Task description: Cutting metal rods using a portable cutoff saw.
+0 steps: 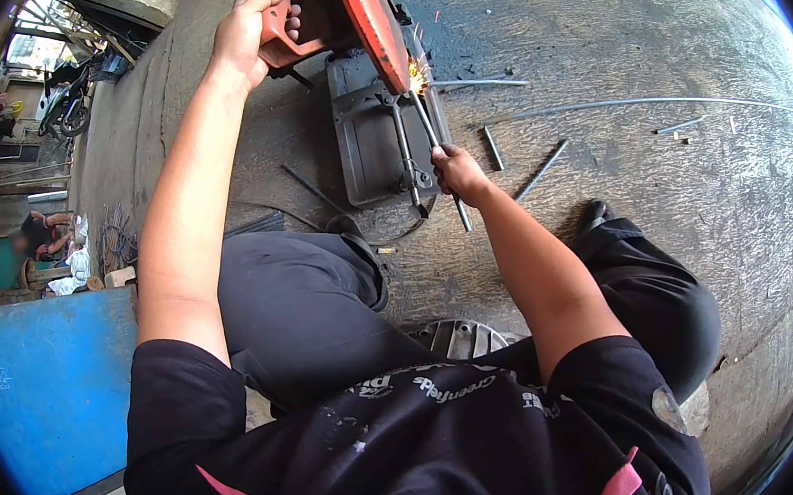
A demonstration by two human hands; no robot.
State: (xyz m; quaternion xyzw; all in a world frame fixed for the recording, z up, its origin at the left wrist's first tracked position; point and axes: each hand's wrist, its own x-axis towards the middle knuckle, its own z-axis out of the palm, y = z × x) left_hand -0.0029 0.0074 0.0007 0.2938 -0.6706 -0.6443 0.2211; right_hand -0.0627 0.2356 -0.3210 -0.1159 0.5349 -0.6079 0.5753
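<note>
My left hand [250, 35] is wrapped round the orange handle of a chop saw [366, 17], whose guarded head is lowered over its dark metal base [358, 153]. Bright sparks [418, 76] spray where the saw meets a thin metal pipe [421, 114]. Closed round that pipe is my right hand [458, 173], just to the right of the base. The pipe's near end sticks out below the hand. Beside it on the base lies the clamp screw [405, 143] of the saw's vise. The cutting disc itself is hidden by the guard.
Cut pipe pieces [542, 169] and a long pipe [639, 107] lie on the concrete floor [687, 199] to the right. A blue panel [44, 385] stands at lower left. Farther left are another person [46, 235] and a motorcycle [68, 106].
</note>
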